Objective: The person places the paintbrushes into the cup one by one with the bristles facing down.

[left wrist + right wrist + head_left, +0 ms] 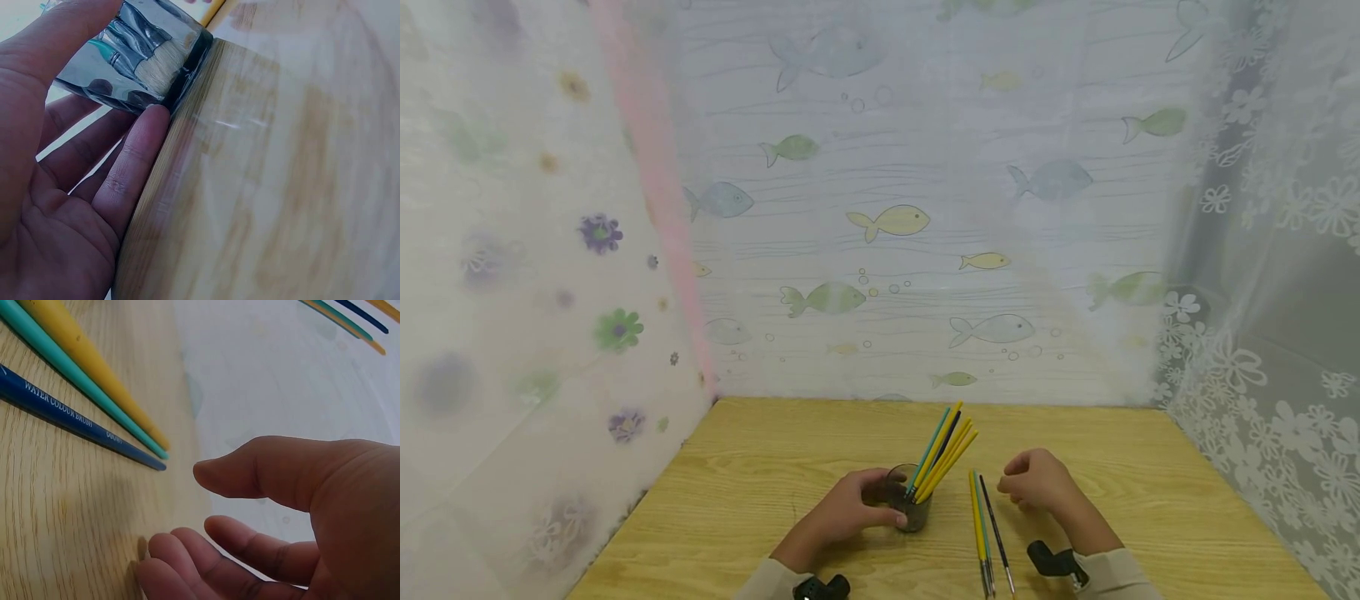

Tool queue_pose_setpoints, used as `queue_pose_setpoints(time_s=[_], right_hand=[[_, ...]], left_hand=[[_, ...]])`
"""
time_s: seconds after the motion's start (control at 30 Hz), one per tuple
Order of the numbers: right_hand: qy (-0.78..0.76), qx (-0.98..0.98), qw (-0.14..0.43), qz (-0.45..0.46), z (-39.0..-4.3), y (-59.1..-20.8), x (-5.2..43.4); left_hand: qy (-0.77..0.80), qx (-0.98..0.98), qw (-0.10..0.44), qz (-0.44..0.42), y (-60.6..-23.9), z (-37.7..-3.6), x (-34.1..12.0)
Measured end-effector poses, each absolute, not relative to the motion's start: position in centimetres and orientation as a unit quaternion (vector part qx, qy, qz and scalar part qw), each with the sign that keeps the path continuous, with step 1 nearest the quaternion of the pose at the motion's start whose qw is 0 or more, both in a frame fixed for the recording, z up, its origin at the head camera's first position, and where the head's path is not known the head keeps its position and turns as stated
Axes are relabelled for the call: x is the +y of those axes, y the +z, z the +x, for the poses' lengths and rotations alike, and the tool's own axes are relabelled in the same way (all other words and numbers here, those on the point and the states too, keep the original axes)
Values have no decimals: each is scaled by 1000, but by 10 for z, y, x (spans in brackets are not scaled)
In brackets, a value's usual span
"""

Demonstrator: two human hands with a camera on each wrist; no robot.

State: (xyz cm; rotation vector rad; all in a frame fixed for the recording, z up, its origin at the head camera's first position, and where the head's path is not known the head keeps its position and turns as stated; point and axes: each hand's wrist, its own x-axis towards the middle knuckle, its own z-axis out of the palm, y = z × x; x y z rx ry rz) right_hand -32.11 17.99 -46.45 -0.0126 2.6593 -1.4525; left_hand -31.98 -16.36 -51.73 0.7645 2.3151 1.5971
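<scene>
Cup steadied, three brushes loose right of it.
Your left hand [842, 512] grips the glass cup [910, 500]: slick, breakable; your right hand [1037, 483] hangs relaxed beside the light, stiff brushes [985, 533]. Pinch mid-handle.

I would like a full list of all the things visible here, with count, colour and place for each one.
cup: one, clear dark glass, near the front middle of the table, held by the left hand.
brushes in the cup: several, mostly yellow, one teal, one dark, leaning to the right; bristles down in the left wrist view.
loose brushes: three, yellow, teal and dark blue, flat on the table right of the cup.
table: one, light wood.
curtains: sheer, fish print behind, flower print at both sides.
left hand: grip round the cup.
right hand: loosely curled, holding nothing, right of the loose brushes.
</scene>
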Motion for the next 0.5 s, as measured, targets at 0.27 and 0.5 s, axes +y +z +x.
queue_pose_setpoints(time_s=[0.27,0.5], right_hand=[[-482,873,68,11,-324,-470,182],[-462,884,73,7,-325,-472,180]], left_hand=[[544,789,114,262,-517,-319,-164],[545,788,116,261,-517,-319,-163]])
